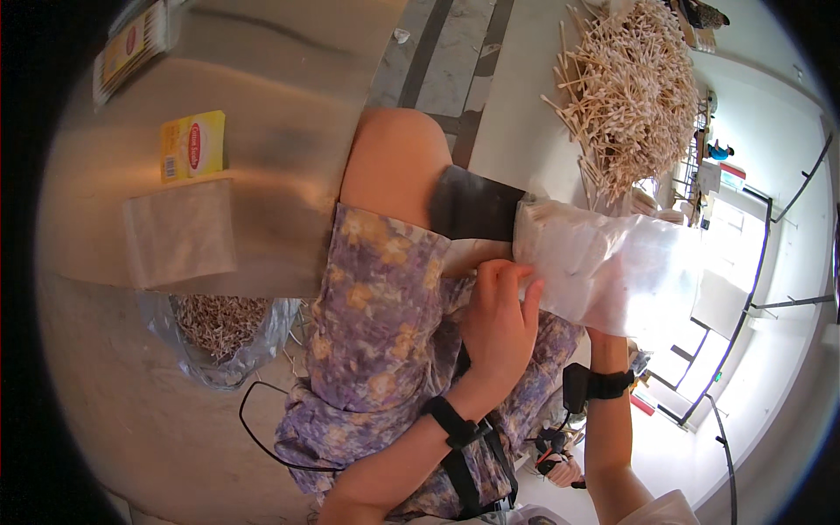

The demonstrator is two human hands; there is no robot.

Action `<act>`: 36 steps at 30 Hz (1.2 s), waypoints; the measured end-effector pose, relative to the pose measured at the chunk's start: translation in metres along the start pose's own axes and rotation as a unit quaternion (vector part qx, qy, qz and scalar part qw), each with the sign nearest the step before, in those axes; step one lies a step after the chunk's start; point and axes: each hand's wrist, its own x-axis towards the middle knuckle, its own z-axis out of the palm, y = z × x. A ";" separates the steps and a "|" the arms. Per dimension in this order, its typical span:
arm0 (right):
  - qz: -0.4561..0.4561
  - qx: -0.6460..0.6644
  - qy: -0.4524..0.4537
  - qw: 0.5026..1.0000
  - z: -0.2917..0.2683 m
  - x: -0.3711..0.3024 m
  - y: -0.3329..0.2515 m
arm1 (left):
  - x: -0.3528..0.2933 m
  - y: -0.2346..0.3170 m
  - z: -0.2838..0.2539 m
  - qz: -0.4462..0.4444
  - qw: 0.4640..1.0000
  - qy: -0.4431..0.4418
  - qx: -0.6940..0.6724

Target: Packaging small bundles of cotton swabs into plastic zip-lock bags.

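Note:
Clear plastic bags [569,254], seemingly several layered together, are held up right of centre. My right hand [604,339] is under them; the bags and bright glare hide its fingers. Beside their near left edge is my left hand [500,311], its fingers bent and the thumb apart; the index fingertip is at the bag edge, with nothing visible gripped. A dark flat sheet [477,203] reaches from my thigh to the bags' left edge. On the metal table at left lies a yellow card [192,146] with a red oval, just above a flat clear bag [182,232].
A large heap of cotton swabs [630,92] covers the pale surface at upper right. Packed swabs [131,48] sit at the table's far left corner. Below the metal table [289,131], an open plastic bag [219,337] holds more swabs. A black cable [247,429] loops near my left forearm.

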 end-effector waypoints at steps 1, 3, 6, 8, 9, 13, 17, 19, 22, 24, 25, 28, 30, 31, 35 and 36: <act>0.012 0.042 0.041 0.998 0.003 0.001 -0.002 | 0.002 0.001 -0.001 -0.006 0.999 -0.017 0.041; 0.022 0.085 0.082 0.993 0.009 0.001 -0.007 | 0.007 0.003 -0.001 -0.011 0.996 -0.034 0.082; 0.050 0.086 0.080 0.992 0.032 -0.005 -0.017 | 0.012 0.006 -0.003 0.008 0.990 -0.030 0.136; 0.016 0.088 0.088 0.992 0.034 -0.009 -0.015 | 0.012 0.007 -0.002 0.011 0.990 -0.037 0.136; 0.016 0.089 0.086 0.992 0.039 -0.010 -0.014 | 0.012 0.007 -0.002 0.012 0.990 -0.035 0.137; 0.000 0.025 0.114 0.993 0.038 -0.013 -0.009 | 0.012 0.000 -0.001 0.001 0.992 -0.045 0.117; -0.211 -0.458 0.098 0.858 -0.044 0.003 0.021 | 0.011 0.008 -0.003 -0.042 0.996 -0.063 0.043; -0.210 -0.453 0.101 0.861 -0.043 0.017 0.020 | 0.012 0.006 -0.005 0.013 0.999 -0.034 0.027; -0.203 -0.441 0.107 0.868 -0.045 0.016 0.018 | 0.011 0.000 -0.001 0.077 0.996 -0.033 -0.042; -0.198 -0.433 0.109 0.872 -0.047 0.010 0.018 | 0.012 -0.004 0.005 0.086 0.990 -0.061 -0.092; -0.195 -0.429 0.110 0.875 -0.048 0.012 0.018 | 0.013 -0.004 0.011 0.107 0.989 -0.068 -0.076; -0.184 -0.421 0.117 0.880 -0.045 0.022 0.023 | 0.017 -0.003 0.019 0.135 0.985 -0.084 -0.061; -0.176 -0.415 0.121 0.884 -0.044 0.012 0.029 | 0.019 -0.004 0.020 0.141 0.984 -0.091 -0.062; -0.171 -0.412 0.123 0.887 -0.043 0.007 0.030 | 0.020 -0.006 0.019 0.126 0.980 -0.100 -0.115; -0.154 -0.401 0.135 0.893 -0.026 0.004 0.045 | 0.021 -0.003 0.023 0.049 0.941 -0.120 -0.311; -0.150 -0.396 0.136 0.896 -0.019 0.010 0.048 | 0.020 -0.004 0.022 0.049 0.942 -0.119 -0.309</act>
